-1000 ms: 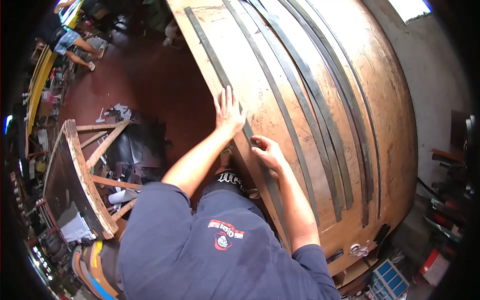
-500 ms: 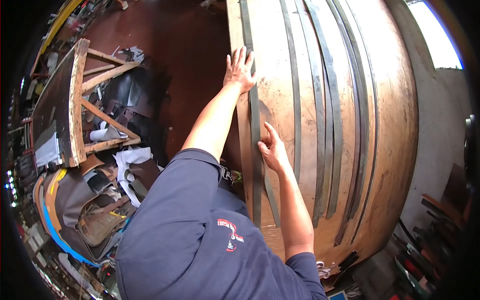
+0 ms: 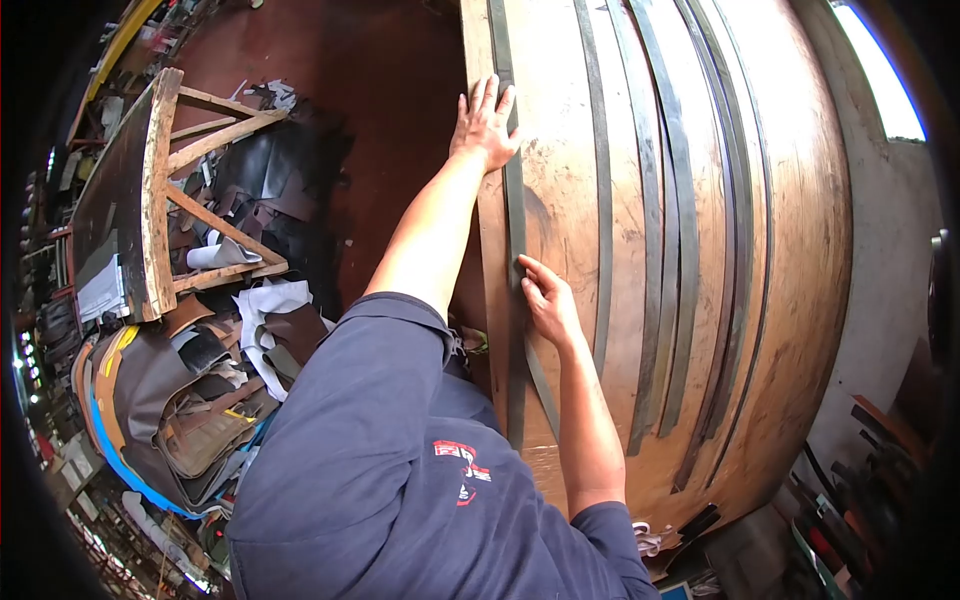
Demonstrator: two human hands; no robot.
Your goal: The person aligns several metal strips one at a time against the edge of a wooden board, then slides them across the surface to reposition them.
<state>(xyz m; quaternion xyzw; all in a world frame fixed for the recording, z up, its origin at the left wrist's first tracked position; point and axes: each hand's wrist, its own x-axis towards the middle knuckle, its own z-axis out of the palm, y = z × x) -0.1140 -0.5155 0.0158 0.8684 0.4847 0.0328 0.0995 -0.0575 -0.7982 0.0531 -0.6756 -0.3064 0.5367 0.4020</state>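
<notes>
A long dark strip (image 3: pixel 516 215), like leather or rubber, runs along the left edge of the wooden tabletop (image 3: pixel 560 160). My left hand (image 3: pixel 485 130) lies flat across its upper part with fingers spread. Lower down, my right hand (image 3: pixel 550 300) is beside the strip's right edge. Its index finger and thumb point at the strip, a little apart, and the other fingers are curled; I see nothing held. Under the strip's lower part, a thinner strip end (image 3: pixel 541 385) sticks out at an angle, near my right wrist.
More dark strips (image 3: pixel 650 220) lie lengthwise on the tabletop. Left of it stands a wooden trestle frame (image 3: pixel 158 200) among scraps of sheet material (image 3: pixel 270 185). A scrap-filled round container with a blue rim (image 3: pixel 115 465) is at lower left. A grey wall (image 3: pixel 885 260) rises on the right.
The view has shifted slightly, so the table appears further right. My right index finger has come down toward the strip's edge. My left hand stays on the strip.
</notes>
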